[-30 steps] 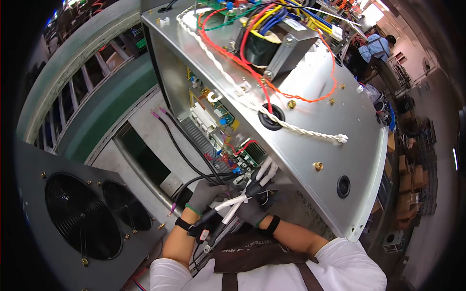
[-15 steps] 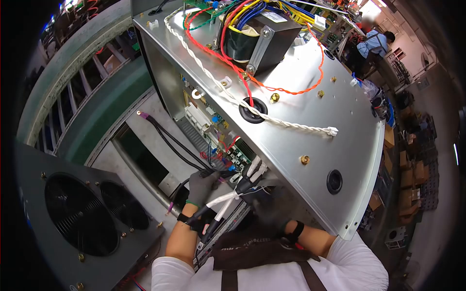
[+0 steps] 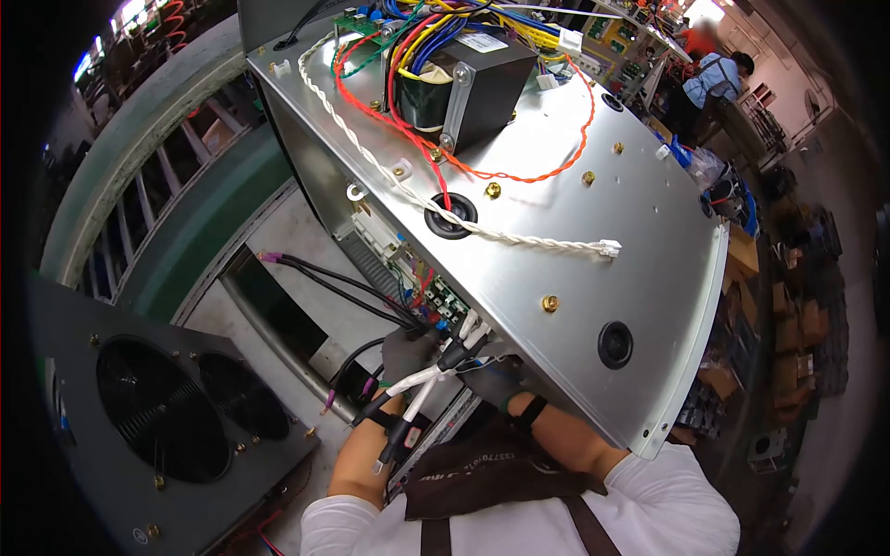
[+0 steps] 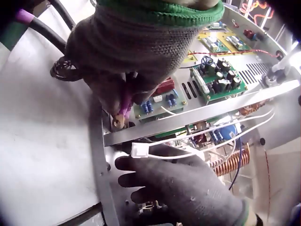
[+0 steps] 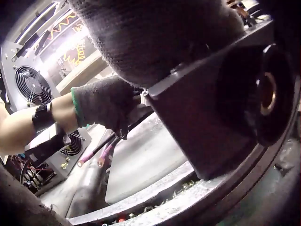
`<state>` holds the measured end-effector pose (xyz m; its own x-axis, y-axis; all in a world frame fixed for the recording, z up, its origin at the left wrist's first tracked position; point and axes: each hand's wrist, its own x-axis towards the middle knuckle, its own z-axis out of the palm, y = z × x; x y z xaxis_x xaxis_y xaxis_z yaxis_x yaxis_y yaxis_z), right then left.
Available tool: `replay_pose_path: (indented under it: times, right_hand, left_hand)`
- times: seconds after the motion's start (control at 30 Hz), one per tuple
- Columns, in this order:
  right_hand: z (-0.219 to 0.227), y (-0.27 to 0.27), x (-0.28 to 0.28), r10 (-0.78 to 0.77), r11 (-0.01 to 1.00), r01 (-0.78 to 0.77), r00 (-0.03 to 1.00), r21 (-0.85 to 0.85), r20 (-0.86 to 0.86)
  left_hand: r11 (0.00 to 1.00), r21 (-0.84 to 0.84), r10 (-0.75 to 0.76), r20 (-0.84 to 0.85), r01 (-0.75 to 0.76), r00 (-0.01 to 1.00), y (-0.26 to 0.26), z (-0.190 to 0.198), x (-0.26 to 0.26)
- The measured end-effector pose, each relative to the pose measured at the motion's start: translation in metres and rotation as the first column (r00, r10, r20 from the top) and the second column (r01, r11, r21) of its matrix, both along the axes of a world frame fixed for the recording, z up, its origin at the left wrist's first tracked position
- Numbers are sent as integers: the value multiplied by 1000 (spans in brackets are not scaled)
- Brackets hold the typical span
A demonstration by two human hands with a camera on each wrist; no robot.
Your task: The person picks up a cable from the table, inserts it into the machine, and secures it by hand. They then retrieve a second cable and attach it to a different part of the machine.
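My left hand (image 3: 411,352) wears a grey glove with a green cuff. In the left wrist view it pinches the purple-sleeved end of a black cable (image 4: 126,100), with a copper ring terminal (image 4: 119,121) poking out below the fingertips, beside the metal frame edge (image 4: 107,160). My right hand (image 4: 183,181), gloved too, reaches into the open side of the metal cabinet (image 3: 556,232) with fingers extended. A white connector (image 4: 139,149) on white wires lies over its fingers. White-sleeved cables (image 3: 422,378) with black ends hang in front of both hands.
On the cabinet top stand a transformer (image 3: 487,83) and a twisted white wire (image 3: 519,239). Circuit boards (image 4: 221,80) fill the inside. A grey panel with fans (image 3: 162,408) is at the left. More black cables (image 3: 343,292) lie on the bench. A person (image 3: 714,83) stands far back.
The right hand, drawn back toward my body half a second ago, is again at the cabinet's open side. The left hand has moved slightly right and up. The cabinet has shifted left in view.
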<state>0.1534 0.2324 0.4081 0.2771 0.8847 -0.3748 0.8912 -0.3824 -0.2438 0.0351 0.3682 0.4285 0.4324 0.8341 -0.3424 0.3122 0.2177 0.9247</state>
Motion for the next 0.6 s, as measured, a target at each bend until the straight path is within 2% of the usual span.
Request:
replay_pose_path:
  times: [0.13, 0.47, 0.53, 0.57, 0.6]
  right_hand:
    - [-2, 3, 6, -29, 999, 30, 999, 36, -26]
    - [-15, 3, 1, -89, 987, 101, 991, 122, -97]
    - [-16, -1, 3, -107, 983, 122, 988, 135, -111]
    - [-18, -1, 2, -115, 981, 131, 986, 140, -118]
    - [-19, -1, 1, -121, 979, 139, 985, 147, -124]
  left_hand:
    - [995, 24, -100, -49, 101, 994, 7, -5, 0]
    - [977, 37, -201, -134, 208, 970, 15, 25, 4]
    - [969, -84, -242, -139, 232, 960, 17, 35, 7]
    - [969, -84, -242, -139, 232, 960, 18, 27, 8]
    - [967, -8, -250, -184, 253, 951, 19, 11, 9]
